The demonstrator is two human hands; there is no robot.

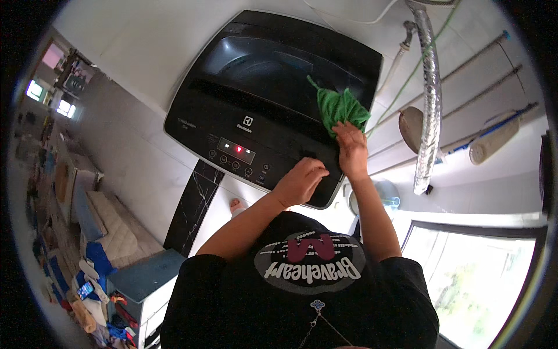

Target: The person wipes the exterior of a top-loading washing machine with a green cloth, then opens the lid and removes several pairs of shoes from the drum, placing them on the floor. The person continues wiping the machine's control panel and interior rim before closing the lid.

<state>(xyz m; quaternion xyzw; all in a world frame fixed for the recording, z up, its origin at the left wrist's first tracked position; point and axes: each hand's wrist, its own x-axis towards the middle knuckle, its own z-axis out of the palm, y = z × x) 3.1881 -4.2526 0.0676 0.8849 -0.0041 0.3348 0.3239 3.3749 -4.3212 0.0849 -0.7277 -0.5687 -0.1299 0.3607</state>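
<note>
A black Electrolux top-loading washing machine [270,104] stands before me with its lid down. The dark, glossy lid window [261,61] reflects some light. On the lid's right side lies a bunched green cloth [342,107], a thin tail of it pointing up and left. My right hand [352,146] has its fingers on the near end of this cloth. Over the machine's front right part is my left hand [301,179], fingers curled; whether it holds anything is hidden. To its left, the control panel [236,150] has a lit red symbol and several round buttons.
A silver foil duct [428,104] hangs at the right, beside a tap [407,32] and wall-side rails [475,56]. A clear water bottle [388,194] stands behind my right arm. A window [475,270] is at lower right. Left are a mattress [111,222] and a grey-topped cabinet [148,275].
</note>
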